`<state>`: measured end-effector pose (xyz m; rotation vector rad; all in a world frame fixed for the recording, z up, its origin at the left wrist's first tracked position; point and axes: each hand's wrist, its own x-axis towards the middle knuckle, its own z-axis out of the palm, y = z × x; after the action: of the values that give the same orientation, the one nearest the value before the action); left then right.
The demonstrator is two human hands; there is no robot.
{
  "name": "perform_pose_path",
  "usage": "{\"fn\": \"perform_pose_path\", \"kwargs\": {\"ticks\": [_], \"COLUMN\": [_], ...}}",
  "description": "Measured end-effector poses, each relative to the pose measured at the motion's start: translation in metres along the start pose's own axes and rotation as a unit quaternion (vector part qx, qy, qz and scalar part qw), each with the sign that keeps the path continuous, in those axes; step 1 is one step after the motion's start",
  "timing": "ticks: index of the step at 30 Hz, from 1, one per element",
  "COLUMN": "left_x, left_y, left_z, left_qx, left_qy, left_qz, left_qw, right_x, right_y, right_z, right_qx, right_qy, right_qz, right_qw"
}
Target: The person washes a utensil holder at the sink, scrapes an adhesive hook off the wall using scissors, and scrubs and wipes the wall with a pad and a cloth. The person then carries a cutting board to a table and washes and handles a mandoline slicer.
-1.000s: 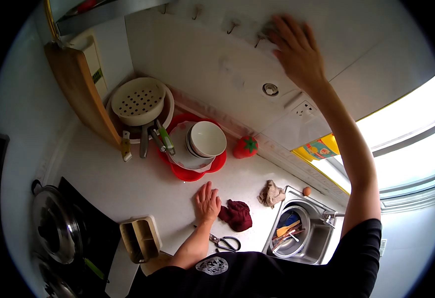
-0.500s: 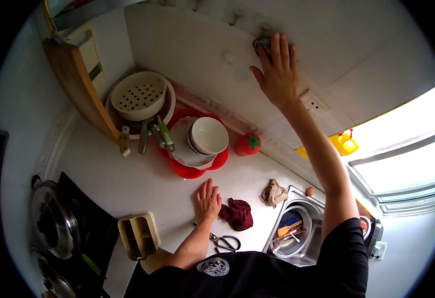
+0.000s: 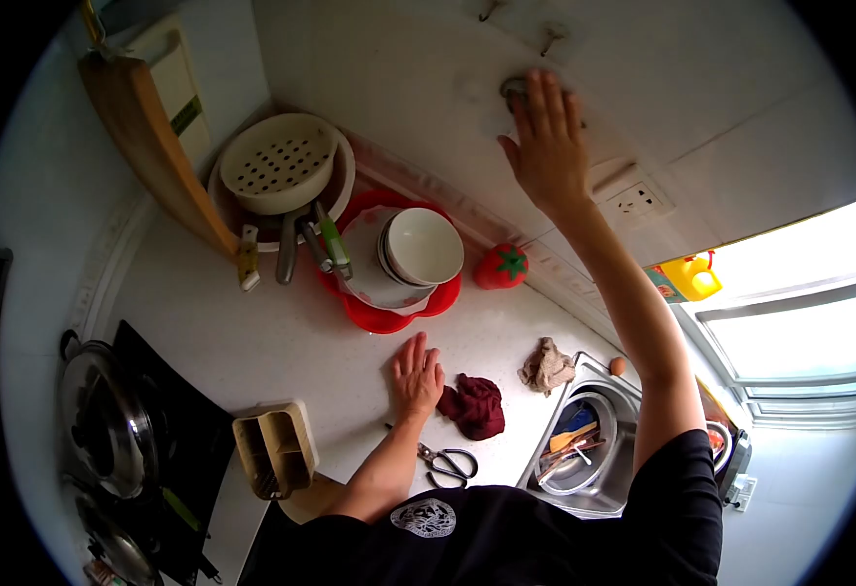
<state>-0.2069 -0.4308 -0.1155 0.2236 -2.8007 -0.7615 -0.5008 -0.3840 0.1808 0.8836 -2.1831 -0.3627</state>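
The right hand (image 3: 545, 146) pressed a scrubber (image 3: 516, 88) flat on the wall (image 3: 398, 88) at twelve o'clock; the left hand (image 3: 416, 376) lay open on the counter (image 3: 271, 342), bracing, a cloth (image 3: 477, 405) at its three o'clock.

Right hand (image 3: 543, 146) presses scrubber (image 3: 516, 88) on wall; left hand (image 3: 416, 376) flat on counter (image 3: 252, 342).

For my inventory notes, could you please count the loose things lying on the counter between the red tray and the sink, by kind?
Cloths: 2, dark red cloth and beige rag
Scissors: 1
Tomato-shaped object: 1
Total: 4
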Motion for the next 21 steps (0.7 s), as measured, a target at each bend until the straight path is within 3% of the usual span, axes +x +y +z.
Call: {"fn": "perform_pose_path", "kwargs": {"ticks": [6, 15, 19, 21], "left_x": [0.001, 0.002, 0.004, 0.002], "left_y": [0.000, 0.000, 0.001, 0.000], "left_z": [-0.003, -0.003, -0.005, -0.004], "left_qx": [0.008, 0.005, -0.007, -0.014], "left_qy": [-0.019, -0.024, -0.015, -0.012], "left_qz": [-0.003, -0.007, -0.010, -0.013], "left_qw": [1.000, 1.000, 1.000, 1.000], "right_x": [0.041, 0.166, 0.161, 0.123], "right_y": [-0.044, -0.139, -0.143, -0.112], "right_z": [0.037, 0.085, 0.080, 0.076], "right_qx": [0.019, -0.072, -0.114, -0.117], "right_qy": [0.000, 0.009, -0.019, -0.005], "right_qz": [-0.061, -0.138, -0.131, -0.142], "right_qw": [0.998, 0.988, 0.985, 0.983]}}
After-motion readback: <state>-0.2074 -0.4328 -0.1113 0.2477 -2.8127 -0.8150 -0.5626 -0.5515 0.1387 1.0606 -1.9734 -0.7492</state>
